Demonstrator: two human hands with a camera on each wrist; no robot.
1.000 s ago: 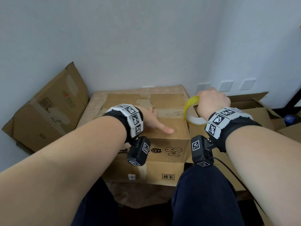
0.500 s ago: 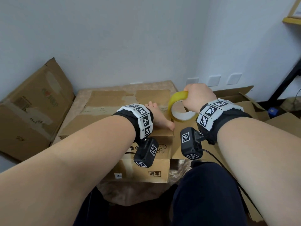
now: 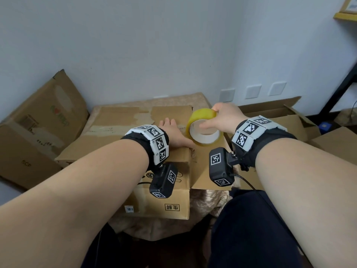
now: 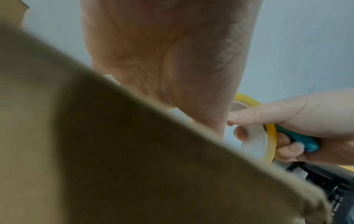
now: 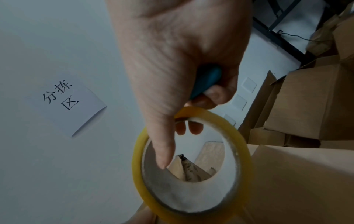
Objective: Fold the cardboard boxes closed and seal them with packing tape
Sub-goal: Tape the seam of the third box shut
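Tape roll (image 3: 204, 130) showing translucent yellow outside, white core inside, thumb and fingers (image 5: 193, 128) of right hand (image 3: 226, 118) pinching its rim. Teal handle (image 5: 206, 80) peeking out between curled fingers behind roll. Cardboard box (image 3: 123, 130) under left hand (image 3: 173, 134) showing plain brown with pale torn patches past fingertips, black printed marks on near side. Wrist bands (image 3: 154, 140) wearing black-and-white square codes. White wall note (image 5: 67, 103) bearing black characters.
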